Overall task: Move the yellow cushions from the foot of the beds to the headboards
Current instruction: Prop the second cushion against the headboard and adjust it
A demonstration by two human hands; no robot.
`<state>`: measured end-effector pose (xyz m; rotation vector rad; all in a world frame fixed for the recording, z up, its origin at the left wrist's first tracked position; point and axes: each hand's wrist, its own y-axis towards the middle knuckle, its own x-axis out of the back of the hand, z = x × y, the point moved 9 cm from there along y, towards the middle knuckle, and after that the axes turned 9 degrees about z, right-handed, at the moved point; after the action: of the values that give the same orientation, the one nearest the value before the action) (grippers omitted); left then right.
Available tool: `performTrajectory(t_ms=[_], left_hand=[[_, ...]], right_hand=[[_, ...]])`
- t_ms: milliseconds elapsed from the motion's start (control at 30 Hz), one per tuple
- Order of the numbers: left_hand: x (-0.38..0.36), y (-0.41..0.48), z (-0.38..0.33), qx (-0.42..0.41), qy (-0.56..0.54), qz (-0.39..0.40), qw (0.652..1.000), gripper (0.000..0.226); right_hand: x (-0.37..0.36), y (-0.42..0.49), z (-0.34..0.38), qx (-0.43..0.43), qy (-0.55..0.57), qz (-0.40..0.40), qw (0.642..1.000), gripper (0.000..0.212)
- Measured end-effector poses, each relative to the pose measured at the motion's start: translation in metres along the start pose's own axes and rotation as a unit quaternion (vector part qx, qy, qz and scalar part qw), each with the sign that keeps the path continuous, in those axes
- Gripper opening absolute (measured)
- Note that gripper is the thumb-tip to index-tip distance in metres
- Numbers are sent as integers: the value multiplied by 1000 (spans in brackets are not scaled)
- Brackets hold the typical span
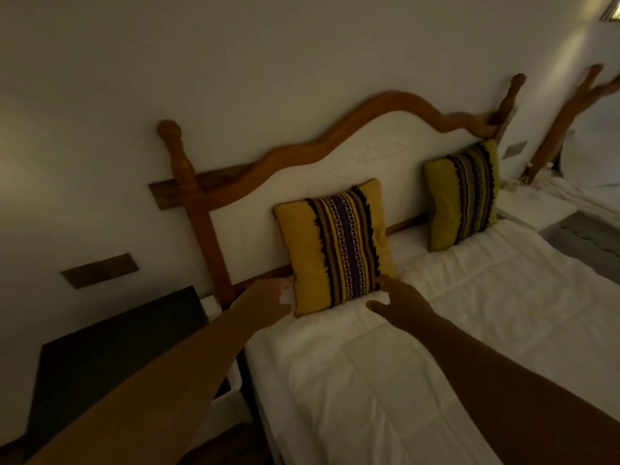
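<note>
Fingers [285,290] spread beside cushion [335,250], headboard [302,152]

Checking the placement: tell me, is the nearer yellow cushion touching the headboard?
Touching. The head view shows the nearer yellow cushion standing upright, its top edge leaning against the headboard panel with no gap visible.

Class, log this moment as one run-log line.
left hand: open, at near cushion | right hand: open, at its corner | near cushion: upright against headboard | far cushion: placed
</note>
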<state>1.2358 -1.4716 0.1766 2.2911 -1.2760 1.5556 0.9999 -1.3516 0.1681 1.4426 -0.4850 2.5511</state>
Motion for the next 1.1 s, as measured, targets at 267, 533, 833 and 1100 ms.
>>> performTrajectory(t_ms=[267,533,833,1100], left_hand=[[-8,-22,-1,21,45,-10,999,66],[-10,-26,-1,31,40,-14,999,70],[0,-4,-11,13,24,-26,999,64],[4,39,1,8,-17,-22,1000,52]], right_hand=[[5,-29,6,9,14,-23,1000,53],[3,-31,6,12,22,-20,999,51],[30,-10,-15,-12,61,-43,997,49],[18,32,-21,20,-8,-3,1000,68]])
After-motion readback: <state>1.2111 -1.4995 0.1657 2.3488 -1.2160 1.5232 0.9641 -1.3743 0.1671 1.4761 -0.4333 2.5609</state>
